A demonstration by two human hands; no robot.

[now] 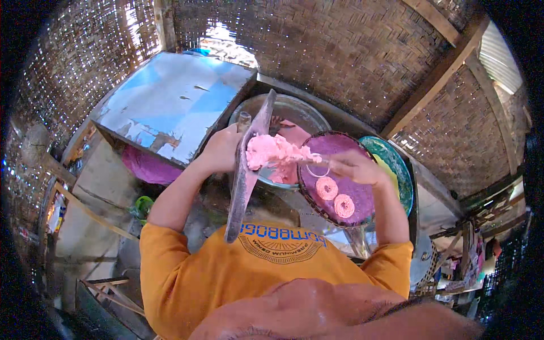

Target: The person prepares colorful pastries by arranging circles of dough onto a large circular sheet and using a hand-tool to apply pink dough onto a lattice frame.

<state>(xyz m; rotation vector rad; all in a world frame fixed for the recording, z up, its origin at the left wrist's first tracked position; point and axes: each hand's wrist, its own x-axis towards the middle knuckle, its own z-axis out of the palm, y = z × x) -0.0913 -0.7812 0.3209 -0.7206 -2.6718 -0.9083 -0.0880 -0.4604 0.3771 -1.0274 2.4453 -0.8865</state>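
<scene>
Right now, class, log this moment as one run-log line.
left hand: grips wooden paddle | paddle: heaped pink dough | right hand: pinches dough strand over purple tray | tray: two pink rings

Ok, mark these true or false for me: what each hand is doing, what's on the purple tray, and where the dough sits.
1. The left hand holds a long wooden board. True.
2. Pink dough is heaped on the board. True.
3. The round purple tray holds five pink rings. False: two pink rings lie on it.
4. The right hand rests flat on the blue tabletop. False: it is raised over the tray, fingers pinched.
5. The metal basin is empty. False: pink dough lies in it.
</scene>
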